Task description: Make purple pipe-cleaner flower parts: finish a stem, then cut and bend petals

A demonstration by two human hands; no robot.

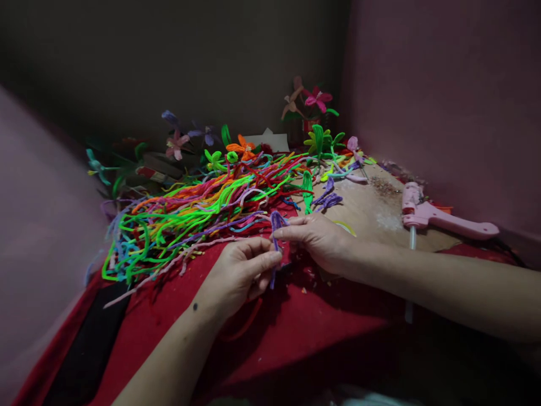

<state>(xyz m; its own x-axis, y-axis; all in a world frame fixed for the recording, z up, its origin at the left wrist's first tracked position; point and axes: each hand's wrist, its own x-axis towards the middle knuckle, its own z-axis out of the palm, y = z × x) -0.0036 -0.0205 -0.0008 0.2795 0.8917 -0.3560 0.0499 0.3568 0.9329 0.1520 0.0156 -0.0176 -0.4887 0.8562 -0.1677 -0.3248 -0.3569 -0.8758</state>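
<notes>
A purple pipe cleaner (276,219), bent into a narrow loop, is pinched between both hands over the red cloth. My left hand (249,265) grips its lower part between thumb and fingers, and a short end sticks out below. At the upper part, my right hand (315,237) has its thumb and forefinger closed on the loop's side. Just beyond the hands lie a purple pipe-cleaner petal piece (327,198) and a green looped leaf (307,192). A large heap of coloured pipe cleaners (203,203) spreads behind and to the left of my left hand.
A pink glue gun (443,219) rests at the right on a brown board (363,206). Finished pipe-cleaner flowers, one of them orange (242,148), stand at the back. A black flat object (87,344) lies at left on the red cloth (296,349). Walls close in both sides.
</notes>
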